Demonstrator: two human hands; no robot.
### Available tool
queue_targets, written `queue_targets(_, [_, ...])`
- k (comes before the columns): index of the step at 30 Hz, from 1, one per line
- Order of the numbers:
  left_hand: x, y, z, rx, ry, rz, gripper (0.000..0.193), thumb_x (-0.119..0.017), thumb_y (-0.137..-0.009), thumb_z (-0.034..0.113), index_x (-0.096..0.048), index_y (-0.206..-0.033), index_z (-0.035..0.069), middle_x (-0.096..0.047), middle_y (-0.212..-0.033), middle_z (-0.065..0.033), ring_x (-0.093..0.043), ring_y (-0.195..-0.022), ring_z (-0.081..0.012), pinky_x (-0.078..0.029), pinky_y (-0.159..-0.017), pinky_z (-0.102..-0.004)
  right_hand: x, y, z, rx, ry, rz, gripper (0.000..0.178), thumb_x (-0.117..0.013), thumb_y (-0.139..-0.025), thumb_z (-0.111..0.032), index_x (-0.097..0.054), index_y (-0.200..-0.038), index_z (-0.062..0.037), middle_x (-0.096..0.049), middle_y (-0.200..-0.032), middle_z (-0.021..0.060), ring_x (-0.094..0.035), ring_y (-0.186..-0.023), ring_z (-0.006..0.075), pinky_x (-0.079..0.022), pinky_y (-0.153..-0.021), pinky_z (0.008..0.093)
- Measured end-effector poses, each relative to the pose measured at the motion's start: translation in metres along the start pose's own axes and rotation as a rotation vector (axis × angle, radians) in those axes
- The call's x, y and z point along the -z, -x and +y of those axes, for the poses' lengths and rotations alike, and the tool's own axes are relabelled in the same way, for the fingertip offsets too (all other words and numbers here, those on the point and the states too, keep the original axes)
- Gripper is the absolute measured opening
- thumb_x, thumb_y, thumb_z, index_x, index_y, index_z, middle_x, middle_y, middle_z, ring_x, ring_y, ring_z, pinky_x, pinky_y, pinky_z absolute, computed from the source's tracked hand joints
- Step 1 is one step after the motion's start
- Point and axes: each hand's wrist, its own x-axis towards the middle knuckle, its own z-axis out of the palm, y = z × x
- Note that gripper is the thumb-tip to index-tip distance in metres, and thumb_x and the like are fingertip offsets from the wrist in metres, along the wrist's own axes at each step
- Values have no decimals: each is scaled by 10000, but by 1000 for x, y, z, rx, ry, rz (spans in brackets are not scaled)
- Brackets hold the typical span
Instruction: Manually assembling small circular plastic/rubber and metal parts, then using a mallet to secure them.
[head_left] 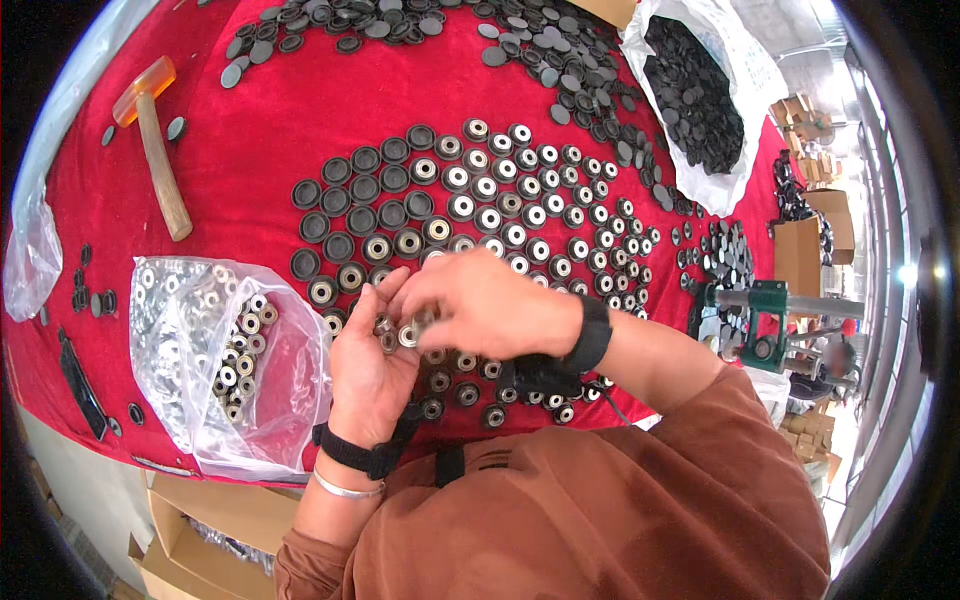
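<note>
Head view. A clear plastic bag of silver bearings (pixel 215 345) lies open at the table's near left edge; a white bag of black caps (pixel 700 90) sits far right; cardboard boxes (pixel 205 540) stand below the table edge. The left hand (pixel 368 365), palm up and cupped, holds several small bearings (pixel 400 332). The right hand (pixel 480 305) reaches across, fingertips pinched on one of them. Rows of black caps fitted with bearings (pixel 490 215) fill the red cloth (pixel 250 110); a mallet (pixel 155 145) lies far left, amid open cloth.
</note>
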Motion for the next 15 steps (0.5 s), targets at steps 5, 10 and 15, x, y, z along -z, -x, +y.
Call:
queue_targets(5, [-13, 4, -1, -4, 47, 104, 419, -359, -995, 309, -489, -1192, -38, -578, -1134, -179, -563, -1066, -278, -471, -934, -420, 22, -27, 55, -197, 169, 379, 276, -724, -655, -229, -692, -848, -35, -658, -787, 167, -640, -758, 325, -515, -700, 403])
queue_targets(10, [-8, 6, -2, 31, 55, 77, 389, -384, -990, 281, -495, -1176, -42, -572, -1148, -203, -563, -1077, -300, -458, -968, -428, 19, -53, 81, -95, 369, 356, 301, -753, -660, -213, -678, -864, -5, -652, -768, 149, -633, -704, 279, -507, -662, 354])
queue_targets(15, [-2, 6, 0, 21, 75, 67, 374, -397, -986, 271, -506, -1162, -40, -582, -1135, -198, -578, -1052, -299, -466, -960, -426, 19, -59, 88, -105, 356, 288, 288, -744, -664, -213, -674, -844, 1, -643, -769, 158, -628, -728, 298, -500, -666, 379])
